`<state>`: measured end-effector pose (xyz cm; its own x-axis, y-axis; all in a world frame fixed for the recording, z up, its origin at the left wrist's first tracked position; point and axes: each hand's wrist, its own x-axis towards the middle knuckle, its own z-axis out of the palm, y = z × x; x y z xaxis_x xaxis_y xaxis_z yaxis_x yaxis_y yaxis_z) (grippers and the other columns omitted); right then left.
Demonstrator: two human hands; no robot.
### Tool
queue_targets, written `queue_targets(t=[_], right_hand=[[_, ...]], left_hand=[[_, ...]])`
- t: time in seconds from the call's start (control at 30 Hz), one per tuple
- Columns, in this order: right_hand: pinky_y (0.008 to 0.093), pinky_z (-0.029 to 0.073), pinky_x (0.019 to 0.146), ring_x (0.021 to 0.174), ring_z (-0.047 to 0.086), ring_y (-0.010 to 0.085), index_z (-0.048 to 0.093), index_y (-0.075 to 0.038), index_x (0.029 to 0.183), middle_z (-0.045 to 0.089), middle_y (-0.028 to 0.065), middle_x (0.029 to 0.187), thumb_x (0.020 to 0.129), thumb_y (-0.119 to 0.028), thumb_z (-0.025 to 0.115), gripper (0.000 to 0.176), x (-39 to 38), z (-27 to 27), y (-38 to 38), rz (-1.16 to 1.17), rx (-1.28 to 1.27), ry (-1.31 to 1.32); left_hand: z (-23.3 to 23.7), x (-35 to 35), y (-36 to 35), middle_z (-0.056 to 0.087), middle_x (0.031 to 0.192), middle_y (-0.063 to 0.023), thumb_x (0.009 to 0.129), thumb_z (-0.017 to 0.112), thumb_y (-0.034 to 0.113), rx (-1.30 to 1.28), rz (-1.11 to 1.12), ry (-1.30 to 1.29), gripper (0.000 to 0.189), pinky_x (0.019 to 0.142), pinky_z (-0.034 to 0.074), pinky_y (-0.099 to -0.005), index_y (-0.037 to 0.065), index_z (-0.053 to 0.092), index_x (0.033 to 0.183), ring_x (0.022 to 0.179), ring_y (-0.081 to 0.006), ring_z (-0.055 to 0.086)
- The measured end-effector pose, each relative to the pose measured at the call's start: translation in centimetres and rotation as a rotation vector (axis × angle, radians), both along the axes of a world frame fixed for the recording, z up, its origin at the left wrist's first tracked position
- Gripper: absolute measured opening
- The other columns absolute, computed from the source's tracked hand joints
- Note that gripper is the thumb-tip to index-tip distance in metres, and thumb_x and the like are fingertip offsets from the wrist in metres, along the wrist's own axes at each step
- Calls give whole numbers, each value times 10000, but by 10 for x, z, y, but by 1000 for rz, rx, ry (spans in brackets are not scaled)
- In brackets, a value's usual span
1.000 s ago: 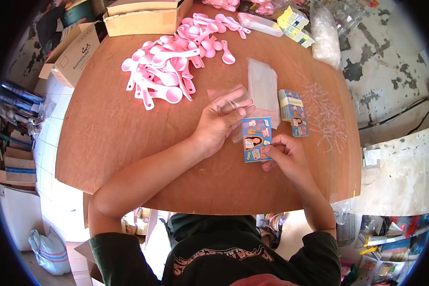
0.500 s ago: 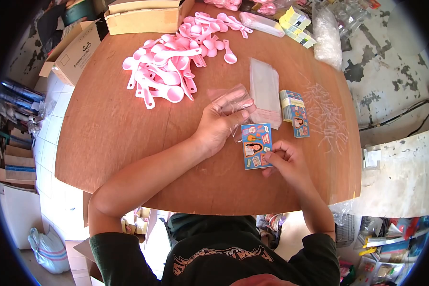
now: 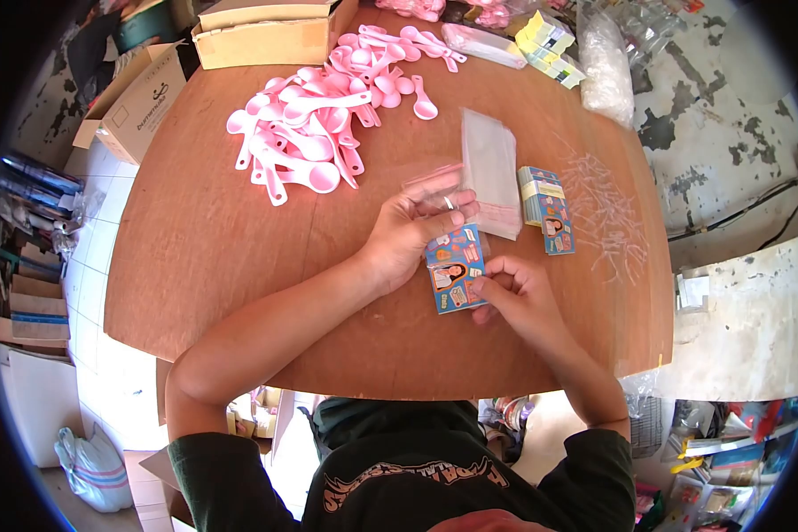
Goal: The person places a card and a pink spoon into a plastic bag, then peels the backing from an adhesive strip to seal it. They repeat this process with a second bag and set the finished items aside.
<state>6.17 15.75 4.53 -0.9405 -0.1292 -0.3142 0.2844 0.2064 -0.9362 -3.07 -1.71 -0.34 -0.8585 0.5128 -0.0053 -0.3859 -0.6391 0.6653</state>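
My left hand (image 3: 410, 229) is closed on a clear plastic bag (image 3: 434, 183), whose upper part sticks out past the fingers. The fingers of my right hand (image 3: 516, 297) pinch the lower right part of a blue printed card (image 3: 453, 275). The card's top edge lies at the bag, just under my left thumb; how far it is inside cannot be made out. Beyond my hands lie a stack of clear bags (image 3: 489, 173) and a banded stack of blue cards (image 3: 546, 210).
Pink spoons (image 3: 315, 124) lie heaped on the wooden table (image 3: 195, 230). Thin clear strips (image 3: 603, 208) are scattered at the right. A cardboard box (image 3: 262, 40), a yellow packet stack (image 3: 550, 49) and a plastic roll (image 3: 607, 75) stand along the far edge.
The blue card has moved left and tilted, its top now at the bag. My right hand has shifted slightly left with it, and the bag's upper part has changed shape.
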Motion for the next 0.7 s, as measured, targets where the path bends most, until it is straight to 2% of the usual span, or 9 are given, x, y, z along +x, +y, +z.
queue_targets(t=[0.2, 0.43, 0.53, 0.6, 0.63, 0.7], right_hand=[[213, 511, 567, 642, 626, 89, 605, 27, 1008, 672, 73, 795, 916, -117, 607, 171, -24, -3, 5, -47, 59, 233], [240, 535, 642, 722, 637, 111, 583, 48, 1041, 666, 102, 895, 893, -84, 642, 207, -28, -11, -2, -23, -123, 217], [254, 550, 647, 738, 646, 125, 568, 47, 1043, 662, 117, 924, 878, -67, 657, 219, -28, -19, -1, -30, -149, 226], [255, 561, 650, 754, 657, 134, 562, 33, 1035, 665, 120, 917, 875, -70, 663, 216, -28, -19, -6, -145, -171, 213], [255, 561, 650, 754, 657, 134, 562, 33, 1035, 665, 120, 917, 875, -70, 663, 216, -28, -20, -6, -153, -173, 214], [260, 570, 652, 759, 665, 146, 554, 30, 1048, 668, 126, 921, 867, -65, 672, 236, -28, -22, -5, -176, -191, 247]], left_hand=[[2, 1, -1, 571, 1240, -112, 839, 646, -15, -21, -48, 32, 585, 925, 522, -371, 72, 417, 1370, 1136, -212, 570], [7, 1, -3, 569, 1230, -105, 848, 656, 21, 26, 68, -16, 603, 900, 529, -359, 75, 387, 1385, 1106, -201, 577], [7, 4, -1, 609, 1150, -101, 848, 645, -8, 11, 94, -36, 515, 847, 548, -351, 46, 447, 1320, 1042, -196, 609], [1, 4, 1, 632, 1090, -86, 861, 637, 2, 17, 29, -57, 385, 819, 548, -340, 51, 516, 1223, 995, -183, 626], [0, 7, 3, 632, 1090, -86, 861, 637, 2, 14, 21, -57, 385, 819, 548, -340, 51, 516, 1223, 995, -183, 626], [0, 13, 6, 646, 1030, -65, 898, 615, 61, -28, -26, 9, 234, 800, 544, -334, 59, 560, 1125, 955, -164, 634]])
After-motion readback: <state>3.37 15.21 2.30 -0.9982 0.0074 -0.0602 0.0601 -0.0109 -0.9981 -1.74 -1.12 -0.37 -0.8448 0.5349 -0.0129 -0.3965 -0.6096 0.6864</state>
